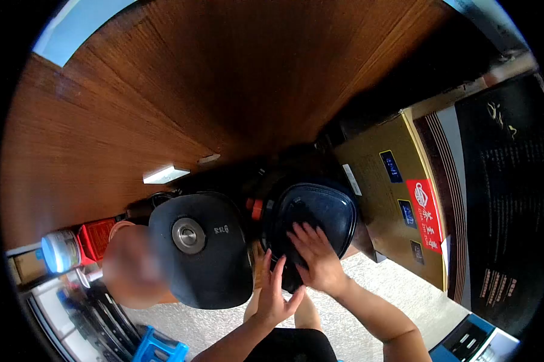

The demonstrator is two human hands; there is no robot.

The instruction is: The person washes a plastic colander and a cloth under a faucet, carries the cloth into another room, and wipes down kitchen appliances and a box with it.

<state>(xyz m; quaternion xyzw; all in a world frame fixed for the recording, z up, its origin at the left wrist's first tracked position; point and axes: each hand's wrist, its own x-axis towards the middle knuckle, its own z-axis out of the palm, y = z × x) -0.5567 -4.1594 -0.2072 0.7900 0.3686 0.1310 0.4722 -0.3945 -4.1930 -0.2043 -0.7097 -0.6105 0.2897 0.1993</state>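
A dark, glossy square container with rounded corners [326, 205] is in front of me, its smooth upper face turned toward me. My right hand [317, 259] lies on its near part with the fingers stretched out. At the container's near left edge is my left hand [276, 298], its fingers spread and pointing up; whether the fingertips touch the edge I cannot tell. To the left sits a matte black board-like appliance [221, 265] with a round steel disc [189, 235]. A small red object [255, 208] shows between the two.
A gold box with a red label [380, 205] stands on the right, beside a large black panel [507, 199]. On the left are a blurred brown rounded object [130, 268], a red box [97, 239], a white-and-blue tub [61, 251] and a blue plastic stool [157, 347]. Brown wood [181, 78] spans the top.
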